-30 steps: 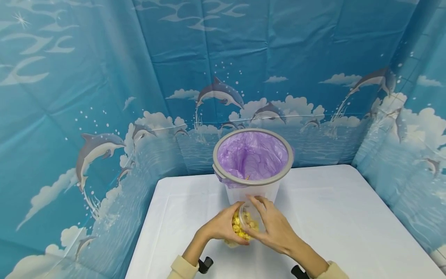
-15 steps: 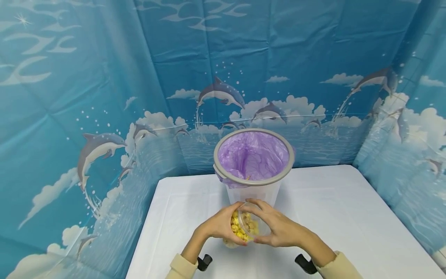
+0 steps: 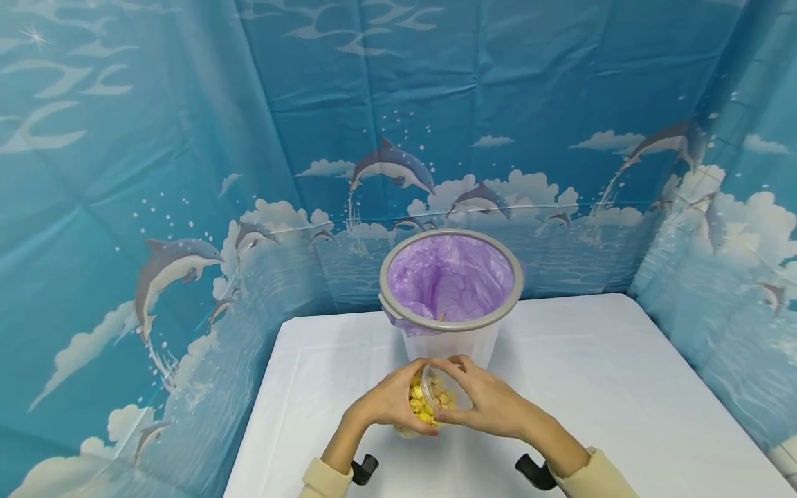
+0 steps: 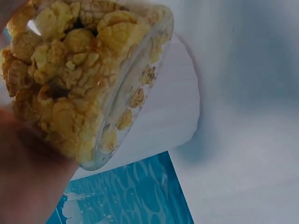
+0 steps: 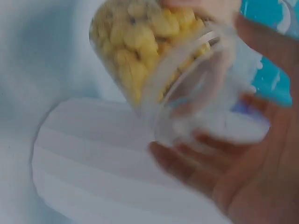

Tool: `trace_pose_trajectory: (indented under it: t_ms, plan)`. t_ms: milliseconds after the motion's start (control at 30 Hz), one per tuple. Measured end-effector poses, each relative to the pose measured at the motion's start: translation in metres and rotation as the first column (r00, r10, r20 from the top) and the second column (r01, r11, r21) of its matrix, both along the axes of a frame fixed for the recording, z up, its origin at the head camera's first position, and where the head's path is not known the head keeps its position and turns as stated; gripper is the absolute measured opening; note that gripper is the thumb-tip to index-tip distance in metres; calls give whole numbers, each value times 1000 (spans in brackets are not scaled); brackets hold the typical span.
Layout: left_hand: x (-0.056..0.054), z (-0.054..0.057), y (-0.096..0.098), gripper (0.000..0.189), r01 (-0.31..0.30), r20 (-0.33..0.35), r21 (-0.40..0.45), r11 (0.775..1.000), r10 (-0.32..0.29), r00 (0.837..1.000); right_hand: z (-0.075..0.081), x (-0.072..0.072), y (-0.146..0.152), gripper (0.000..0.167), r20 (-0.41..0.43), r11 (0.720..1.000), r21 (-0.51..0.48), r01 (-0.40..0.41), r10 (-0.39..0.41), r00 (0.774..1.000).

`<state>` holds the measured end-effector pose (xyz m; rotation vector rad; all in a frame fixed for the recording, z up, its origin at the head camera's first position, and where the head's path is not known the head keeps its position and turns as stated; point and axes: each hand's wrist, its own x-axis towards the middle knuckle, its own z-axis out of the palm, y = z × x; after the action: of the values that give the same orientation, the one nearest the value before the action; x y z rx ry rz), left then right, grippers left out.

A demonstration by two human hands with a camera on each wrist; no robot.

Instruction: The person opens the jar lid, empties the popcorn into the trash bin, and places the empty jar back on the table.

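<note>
A clear jar of yellow popcorn (image 3: 416,403) tilts over the table's near middle, its closed base toward the lower left. My left hand (image 3: 394,402) grips the jar's body, thumb below and fingers over the top. Much of the popcorn shows through the wall in the left wrist view, close beside the left palm (image 4: 35,175). At the mouth end, my right hand (image 3: 498,408) holds a transparent lid (image 5: 203,95) between thumb and fingers. Those fingers (image 5: 187,168) are blurred in the right wrist view.
Just behind the hands stands a whitish bin (image 3: 451,344) with a grey rim, lined by a purple bag (image 3: 457,277). A white cloth covers the table (image 3: 598,387). Blue curtains with dolphins (image 3: 392,166) enclose the back and sides.
My right hand has shifted and turned around the lid, moving out to the right, then back in against the jar. The left hand keeps its hold, drifting slightly left with the jar.
</note>
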<state>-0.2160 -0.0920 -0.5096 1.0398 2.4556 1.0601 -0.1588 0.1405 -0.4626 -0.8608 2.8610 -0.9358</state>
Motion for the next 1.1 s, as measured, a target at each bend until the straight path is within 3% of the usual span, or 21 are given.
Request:
trace_pose_trajectory:
  t_ms: [100,167,233,300,400,467,533,633,700,767,867,1100]
  plan:
    - [-1,-2,-2,104,14,13,-2,1000,-14,1000,4,-3,12,89,59,971,-83,-225,230,971]
    - [-1,-2,-1,106,17,10,7,1000,-17,1000,5,-2,13,92,83,964,-116,-240,250,965]
    - [0,-1,1,107,5,18,22,1000,-6,1000,5,2,8,86,87,986,-105,-129,139,986]
    - [0,0,2,108,-12,17,39,999,11,1000,5,6,-1,83,78,998,-51,48,-44,996]
    - [1,1,5,107,-23,18,53,998,22,1000,5,9,-15,84,46,962,67,265,-269,962]
    - [2,1,5,106,-23,14,49,999,22,1000,5,9,-18,85,28,949,112,295,-300,954]
    - [2,1,4,107,-18,22,41,999,17,1000,6,8,-15,82,33,969,100,224,-229,973]
    - [3,0,-1,107,0,44,25,1000,-1,999,7,4,-3,80,41,999,36,23,-25,999]
    - [3,-1,-4,106,19,57,22,1000,-20,998,8,0,5,86,48,994,-14,-112,113,992]
    - [3,-1,-6,105,37,63,27,999,-39,997,9,-3,11,91,47,981,-51,-189,191,980]
    - [1,-2,-6,104,53,66,43,998,-56,996,11,-5,20,93,48,976,-69,-207,210,976]
    - [-3,1,-12,105,-19,95,75,997,11,995,4,-6,54,90,68,995,-30,-95,96,993]
